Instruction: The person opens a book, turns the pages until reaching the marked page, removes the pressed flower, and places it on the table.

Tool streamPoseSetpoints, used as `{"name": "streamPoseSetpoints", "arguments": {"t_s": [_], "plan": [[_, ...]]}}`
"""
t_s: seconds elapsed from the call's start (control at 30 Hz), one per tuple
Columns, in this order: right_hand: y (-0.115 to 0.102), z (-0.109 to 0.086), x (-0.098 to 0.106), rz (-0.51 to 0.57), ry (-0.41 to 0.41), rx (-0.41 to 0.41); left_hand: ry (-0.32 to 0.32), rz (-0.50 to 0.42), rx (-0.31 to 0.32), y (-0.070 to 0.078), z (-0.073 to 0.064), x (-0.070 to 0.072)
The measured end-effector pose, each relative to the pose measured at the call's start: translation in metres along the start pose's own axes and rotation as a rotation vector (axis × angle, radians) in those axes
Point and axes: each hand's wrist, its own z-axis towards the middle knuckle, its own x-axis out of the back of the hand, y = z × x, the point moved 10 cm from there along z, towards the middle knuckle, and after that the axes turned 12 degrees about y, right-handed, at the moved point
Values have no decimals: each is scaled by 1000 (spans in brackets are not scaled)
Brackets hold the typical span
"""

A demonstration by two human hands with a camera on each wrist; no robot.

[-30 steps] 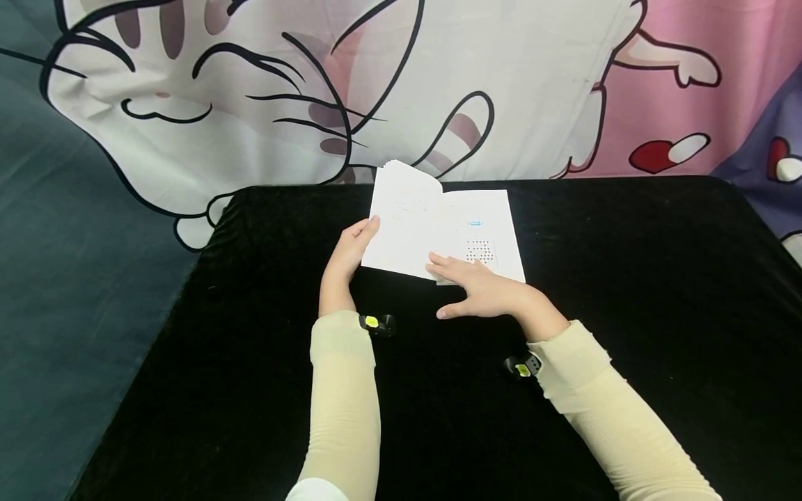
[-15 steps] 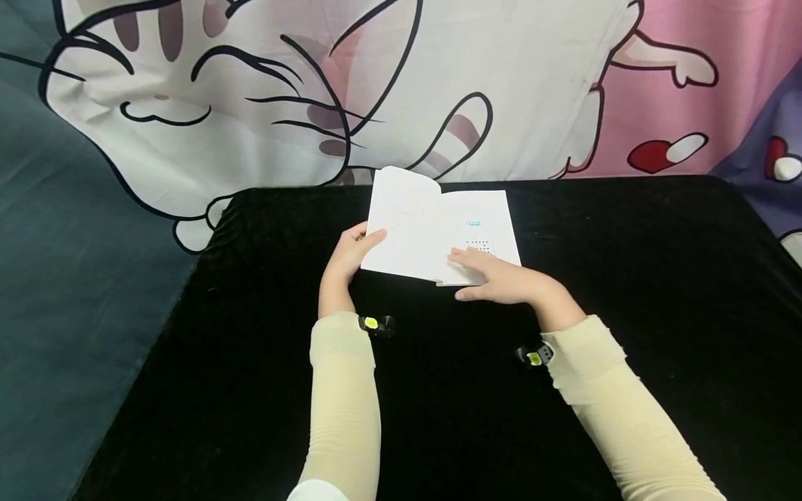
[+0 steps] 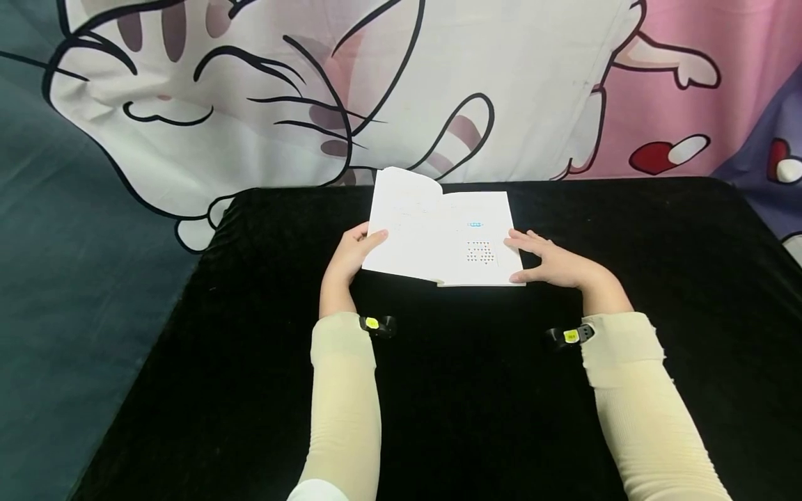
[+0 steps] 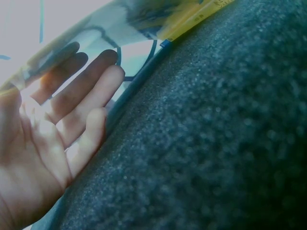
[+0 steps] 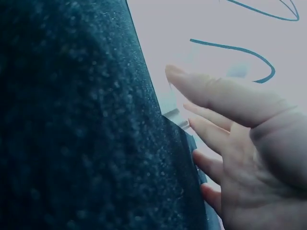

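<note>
A: ok so where's the book (image 3: 432, 236) at?
B: lying open near the far edge of the black-covered counter (image 3: 464, 403), left page curving up; cat-print cloth (image 3: 532, 90) hangs behind it
A: and the hands?
B: left grip (image 3: 348, 257) pinches the left side, thumb on the page; right grip (image 3: 554, 264) is spread wide at the right edge, thumb by the near corner
</note>
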Motion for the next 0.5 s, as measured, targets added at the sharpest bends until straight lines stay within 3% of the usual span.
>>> {"name": "streamPoseSetpoints", "arguments": {"t_s": [0.5], "plan": [[3,3,4,-13,50,-8,7,-2,9,1,-2,-1]]}}
